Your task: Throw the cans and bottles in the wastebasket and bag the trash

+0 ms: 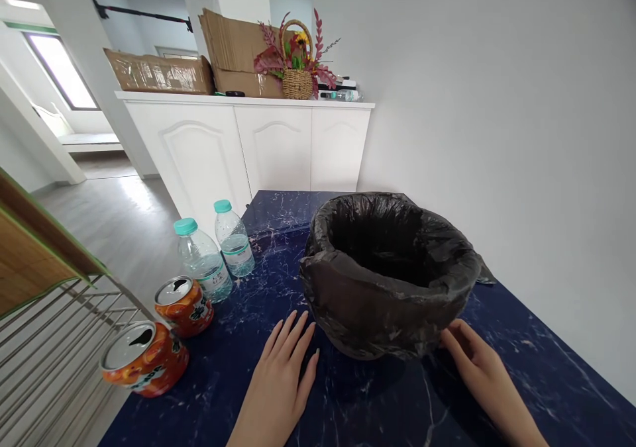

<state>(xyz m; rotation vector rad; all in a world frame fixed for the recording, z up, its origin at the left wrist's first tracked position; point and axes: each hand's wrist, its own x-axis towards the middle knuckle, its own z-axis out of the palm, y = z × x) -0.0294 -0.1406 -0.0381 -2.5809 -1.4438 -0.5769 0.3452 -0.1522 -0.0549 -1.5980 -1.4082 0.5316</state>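
A bin [392,308] lined with a black bag [348,281] stands on the dark blue worktop [263,394]; the bag folds over its rim, and its dark inside shows nothing I can make out. The left hand [281,374] lies palm down just beside it, fingers slightly spread and holding nothing. The right hand [477,361] is at the bin's other side, fingers curled by the bag's lower edge; whether they grip it, I cannot tell. To the left, two clear bottles [203,261] with teal caps hold clear liquid, near two opened orange cans [146,361] whose contents are hidden.
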